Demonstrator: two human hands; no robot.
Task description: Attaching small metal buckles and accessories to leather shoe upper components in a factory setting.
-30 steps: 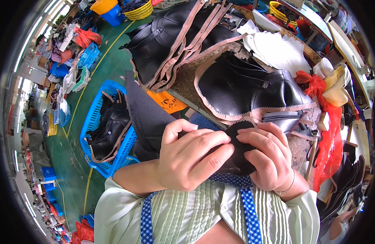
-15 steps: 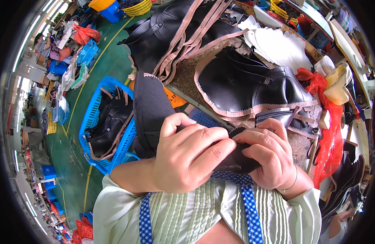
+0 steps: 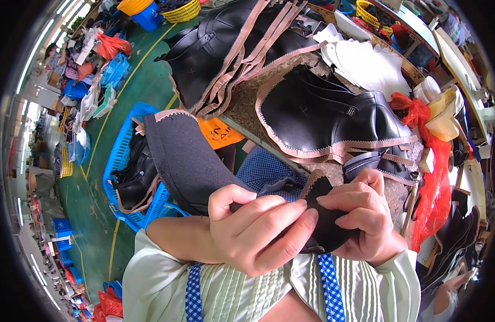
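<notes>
In front of my chest I hold a black shoe upper (image 3: 185, 155) with a dark cloth-like face and a zigzag-cut edge. One end of it spreads out to the left over the blue basket. My left hand (image 3: 255, 228) grips its middle, fingers curled and tips pressed together. At its other end, where a pinkish trimmed edge points up, my right hand (image 3: 363, 217) pinches the piece between thumb and fingers. Just beyond my hands, a glossy black leather upper (image 3: 328, 115) with a small metal buckle lies on the worktable.
More black uppers (image 3: 210, 59) with pinkish edges are heaped at the far left of the table. White cut pieces (image 3: 365, 64) lie behind. Red plastic (image 3: 435, 188) hangs at the right, below a white tub (image 3: 428, 89). A blue basket (image 3: 118, 155) of uppers stands left.
The upper's left end has swung leftward and opened flatter, now covering part of the basket. Its trimmed right end has come into view between my hands, whose fingertips have moved slightly lower.
</notes>
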